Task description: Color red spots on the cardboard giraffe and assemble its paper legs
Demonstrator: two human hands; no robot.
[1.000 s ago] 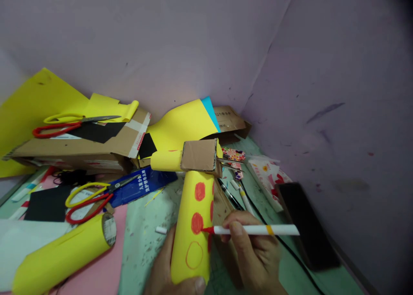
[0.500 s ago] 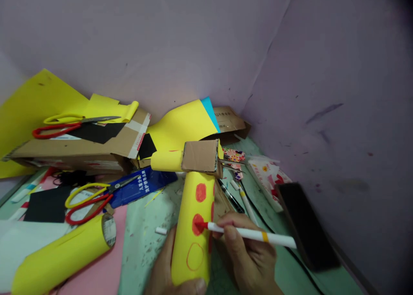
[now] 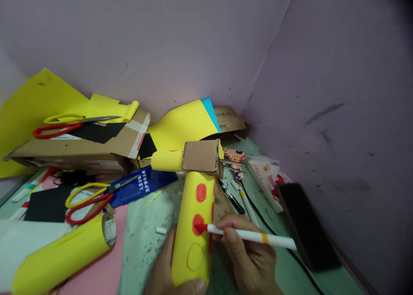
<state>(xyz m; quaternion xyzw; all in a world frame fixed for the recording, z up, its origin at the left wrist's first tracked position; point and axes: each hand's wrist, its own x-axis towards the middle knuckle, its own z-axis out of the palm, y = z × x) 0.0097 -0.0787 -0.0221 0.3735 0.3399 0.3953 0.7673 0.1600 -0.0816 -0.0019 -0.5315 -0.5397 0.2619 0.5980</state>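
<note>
My left hand [image 3: 167,269] is wrapped round the lower end of a yellow paper-covered tube [image 3: 189,213], thumb across its front. Filled red spots run down the tube, with one outlined oval near the bottom. A brown cardboard piece [image 3: 200,156] sits at the tube's top end, and a smaller yellow roll [image 3: 166,161] sticks out to its left. Pinched in my right hand [image 3: 247,252] is a white marker [image 3: 251,235] with an orange band. Its red tip touches the middle spot on the tube.
A second yellow tube [image 3: 64,252] lies at left on pink paper. Red-and-yellow scissors [image 3: 93,196] rest near a blue card [image 3: 129,189]; another pair [image 3: 74,124] lies on a cardboard box [image 3: 74,149]. A phone [image 3: 306,226] and tissue pack [image 3: 266,179] are at right, beside a black cable.
The marker tip has shifted very slightly on the middle spot, where the red fill looks a little fuller. Both hands keep their grip.
</note>
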